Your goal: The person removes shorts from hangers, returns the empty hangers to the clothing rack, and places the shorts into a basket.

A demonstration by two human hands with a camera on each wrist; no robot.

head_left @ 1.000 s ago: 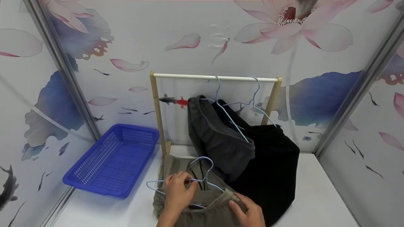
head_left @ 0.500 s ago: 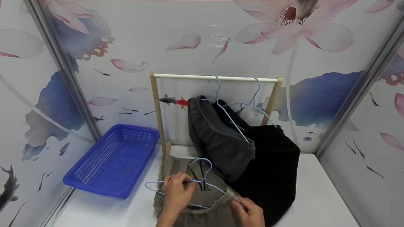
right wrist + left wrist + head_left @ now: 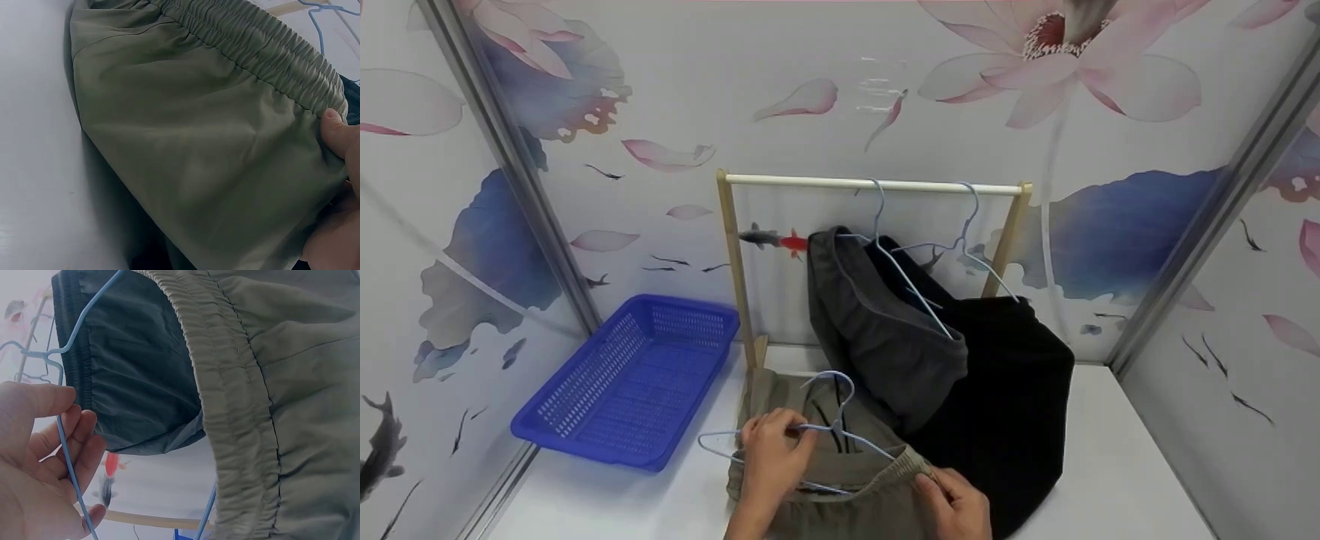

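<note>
The left hand [image 3: 774, 448] pinches the top wire of a blue hanger [image 3: 837, 426]. The wire runs between the thumb and the fingers, and the other fingers bend loosely close to it. The hook sticks up just past these fingertips. One end of the hanger pokes out on the far left of the hand. The other end goes inside the waist of the green-brown pants [image 3: 847, 517], over by the right fingers.

The right hand [image 3: 956, 501] pinches the pants at the side of the stretchy waistband [image 3: 253, 48]. Its thumb presses on the front of the cloth. Some of its fingers are tucked behind, so I cannot tell how they all lie. The pants sit between the two hands and below the left fingers, with the waist open in a wide loop.

Farther away than both hands stands a rack [image 3: 810, 181] with a white bar and wooden legs. Gray pants [image 3: 877, 322] hang from it, beyond the fingers and between them. Black pants [image 3: 1012, 390] hang behind and to the right, near the right fingers. A blue basket [image 3: 577, 448] sits well to the left of the left fingers, on a white table [image 3: 1117, 465].
</note>
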